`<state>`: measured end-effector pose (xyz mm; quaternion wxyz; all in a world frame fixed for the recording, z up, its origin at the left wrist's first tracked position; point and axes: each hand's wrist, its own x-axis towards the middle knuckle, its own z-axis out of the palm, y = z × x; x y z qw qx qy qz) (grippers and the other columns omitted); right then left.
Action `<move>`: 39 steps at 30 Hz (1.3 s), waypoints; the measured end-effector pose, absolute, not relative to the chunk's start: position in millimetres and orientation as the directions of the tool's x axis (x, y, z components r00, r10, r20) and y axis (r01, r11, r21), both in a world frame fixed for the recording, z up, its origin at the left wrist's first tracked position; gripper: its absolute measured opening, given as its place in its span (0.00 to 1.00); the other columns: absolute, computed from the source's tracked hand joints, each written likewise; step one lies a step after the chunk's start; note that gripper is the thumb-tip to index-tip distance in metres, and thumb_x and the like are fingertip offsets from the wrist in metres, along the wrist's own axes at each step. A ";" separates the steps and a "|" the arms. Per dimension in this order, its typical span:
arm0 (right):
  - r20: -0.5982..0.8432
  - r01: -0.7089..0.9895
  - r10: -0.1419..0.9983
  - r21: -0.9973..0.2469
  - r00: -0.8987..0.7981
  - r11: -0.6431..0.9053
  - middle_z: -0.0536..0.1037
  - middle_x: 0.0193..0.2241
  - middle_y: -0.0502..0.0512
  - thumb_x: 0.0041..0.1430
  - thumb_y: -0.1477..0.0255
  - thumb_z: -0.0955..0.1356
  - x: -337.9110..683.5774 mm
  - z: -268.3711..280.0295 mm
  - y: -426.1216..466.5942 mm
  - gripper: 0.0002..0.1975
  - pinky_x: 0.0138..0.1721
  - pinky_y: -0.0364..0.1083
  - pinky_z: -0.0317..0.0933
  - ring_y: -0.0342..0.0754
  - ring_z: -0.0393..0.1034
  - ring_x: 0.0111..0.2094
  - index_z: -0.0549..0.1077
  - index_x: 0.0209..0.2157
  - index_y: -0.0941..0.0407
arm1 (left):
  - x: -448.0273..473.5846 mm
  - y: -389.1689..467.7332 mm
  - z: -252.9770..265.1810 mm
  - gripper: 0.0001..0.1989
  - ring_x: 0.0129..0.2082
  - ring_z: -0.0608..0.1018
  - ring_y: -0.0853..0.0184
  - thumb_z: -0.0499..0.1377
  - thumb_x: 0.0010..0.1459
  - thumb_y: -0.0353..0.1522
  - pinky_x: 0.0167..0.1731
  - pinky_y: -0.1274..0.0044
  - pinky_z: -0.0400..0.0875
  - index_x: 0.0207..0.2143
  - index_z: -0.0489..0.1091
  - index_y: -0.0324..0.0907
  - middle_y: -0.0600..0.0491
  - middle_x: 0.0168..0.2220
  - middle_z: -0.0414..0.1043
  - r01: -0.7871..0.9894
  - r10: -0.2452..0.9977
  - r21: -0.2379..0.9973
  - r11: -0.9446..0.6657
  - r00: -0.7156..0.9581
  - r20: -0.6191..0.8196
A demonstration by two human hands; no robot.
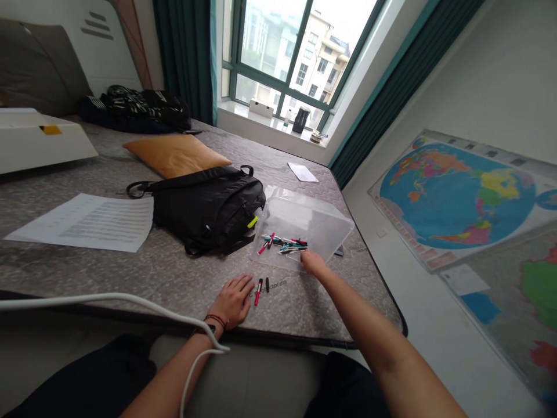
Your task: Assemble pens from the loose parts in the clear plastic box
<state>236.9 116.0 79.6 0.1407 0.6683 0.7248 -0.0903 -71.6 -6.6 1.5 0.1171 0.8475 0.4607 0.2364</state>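
Honestly, the lettering [278,284] on the mattress [317,316] and the printed sheet [108,223] is too small to read. Black backpack [209,209] is right beside the clear bin [300,209] with the pens [285,244] in it. My left hand [235,299], white cable [108,296] crossing the wrist, lies flat near a red marker [258,293], fingers loosely open; my right hand [311,262] is curled at the pens, can't tell if it's gripping any.

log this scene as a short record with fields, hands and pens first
left hand: palm down on the mattress
beside it: red-and-black pen, small black object
right hand: at the pen pile; grip unclear
pen pile: in a clear plastic container
left of container: black bag
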 end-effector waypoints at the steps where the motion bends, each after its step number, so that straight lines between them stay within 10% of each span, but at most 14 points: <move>1: -0.326 0.994 0.942 0.048 -0.078 0.099 0.76 0.48 0.67 0.60 0.79 0.64 235.3 81.0 114.0 0.10 0.45 0.45 0.61 0.53 0.72 0.46 0.75 0.41 0.60 | -71.8 -6.5 1.2 0.25 0.63 0.64 0.56 0.53 0.56 0.29 0.62 0.60 0.58 0.56 0.68 0.45 0.49 0.63 0.63 0.722 0.836 0.421 -0.548 0.463 0.294; 11: -0.061 0.952 0.973 -0.233 -0.220 0.201 0.77 0.38 0.55 0.60 0.77 0.63 223.6 60.9 37.4 0.09 0.42 0.43 0.59 0.48 0.70 0.40 0.73 0.40 0.56 | -72.0 -5.4 -0.3 0.26 0.63 0.64 0.57 0.51 0.57 0.29 0.62 0.62 0.59 0.59 0.65 0.45 0.50 0.63 0.63 0.728 0.822 0.384 -0.568 0.482 0.304; 18: 0.337 0.929 0.929 -0.369 0.155 -0.021 0.75 0.39 0.59 0.64 0.78 0.59 217.4 3.8 -27.0 0.13 0.48 0.49 0.59 0.53 0.67 0.44 0.73 0.42 0.55 | -72.9 -4.0 -2.9 0.29 0.63 0.64 0.57 0.51 0.58 0.29 0.61 0.62 0.60 0.63 0.60 0.45 0.48 0.64 0.62 0.741 0.804 0.317 -0.592 0.517 0.293; 27: 0.324 0.925 0.919 -0.368 0.226 -0.098 0.73 0.44 0.60 0.63 0.70 0.63 213.5 10.5 -29.1 0.13 0.49 0.50 0.59 0.55 0.66 0.47 0.72 0.49 0.54 | -69.3 3.6 4.0 0.38 0.68 0.54 0.53 0.55 0.54 0.27 0.63 0.61 0.55 0.67 0.52 0.56 0.53 0.71 0.42 0.628 0.641 0.128 -0.768 0.749 0.168; 39: 0.301 0.923 0.920 -0.362 0.252 -0.134 0.67 0.56 0.63 0.60 0.63 0.66 213.7 4.5 -27.9 0.22 0.55 0.53 0.53 0.57 0.59 0.56 0.69 0.54 0.55 | -66.5 24.7 12.3 0.19 0.62 0.64 0.54 0.53 0.64 0.43 0.59 0.58 0.63 0.55 0.70 0.51 0.47 0.62 0.63 0.752 0.780 0.205 -0.626 0.605 0.162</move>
